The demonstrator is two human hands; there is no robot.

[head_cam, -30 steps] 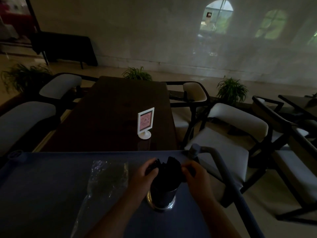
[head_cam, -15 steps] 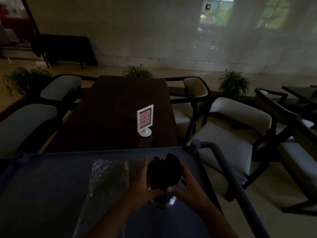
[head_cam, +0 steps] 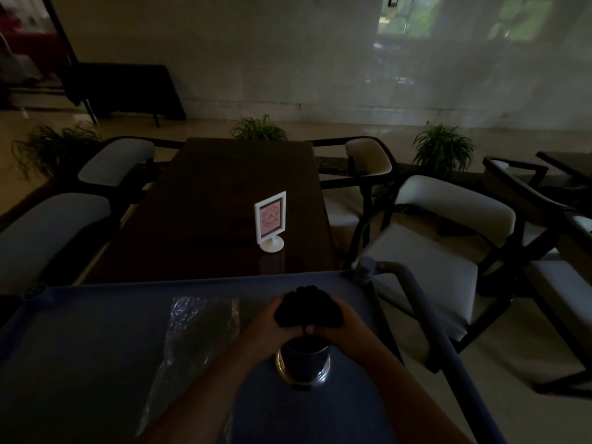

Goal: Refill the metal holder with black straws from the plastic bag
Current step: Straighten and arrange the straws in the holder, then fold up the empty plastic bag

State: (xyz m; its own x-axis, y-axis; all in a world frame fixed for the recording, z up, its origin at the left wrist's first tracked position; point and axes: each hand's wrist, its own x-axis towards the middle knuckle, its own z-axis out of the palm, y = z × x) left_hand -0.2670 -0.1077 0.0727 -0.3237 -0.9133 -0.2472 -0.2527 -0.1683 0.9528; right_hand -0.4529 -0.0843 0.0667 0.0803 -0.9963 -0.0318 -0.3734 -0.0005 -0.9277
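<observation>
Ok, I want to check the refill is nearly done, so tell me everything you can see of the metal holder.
The metal holder is a round, shiny cup with a wider, bright base ring. It stands upright on the blue-grey cart top, to the right of the plastic bag. Black straws fill its mouth and fan out above. The left hand and right hand grip that bundle just over its rim; whether they touch the holder is unclear.

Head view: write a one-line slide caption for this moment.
Left hand and right hand grip black straws standing in the metal holder on a cart, plastic bag lying alongside.
</observation>
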